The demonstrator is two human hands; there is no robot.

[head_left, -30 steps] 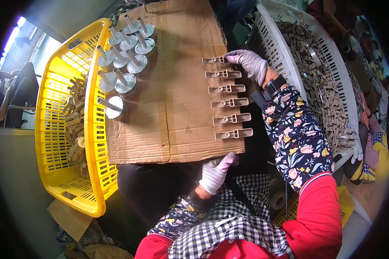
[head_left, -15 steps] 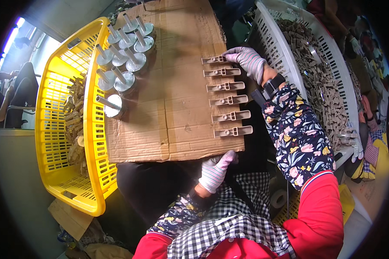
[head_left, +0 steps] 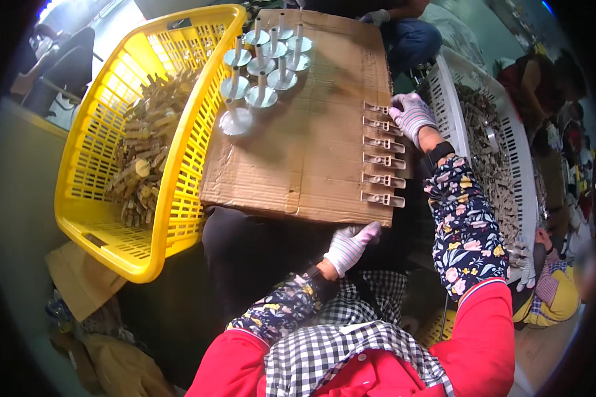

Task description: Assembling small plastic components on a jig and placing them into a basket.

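Note:
On a brown cardboard sheet (head_left: 324, 142) lies a row of several light beige clip-like parts (head_left: 381, 161) along its right edge. My right hand (head_left: 415, 118), in a striped glove, has its fingers closed around the outer end of the farthest part. My left hand (head_left: 352, 249), gloved alike, is closed at the sheet's front edge near the right corner; its fingertips are partly hidden. At the far left of the sheet stand several round silvery discs (head_left: 236, 122), each with an upright metal rod.
A yellow basket (head_left: 172, 198) holding many beige parts stands on the left. To the right is a white basket (head_left: 453, 109) full of similar parts. Beyond the sheet a co-worker's gloved hand (head_left: 375, 17) shows; other people sit at far right.
The whole view has swung, so the sheet, baskets and both hands appear farther right. My right hand stays at the farthest part, and my left at the front edge. The row looks unchanged.

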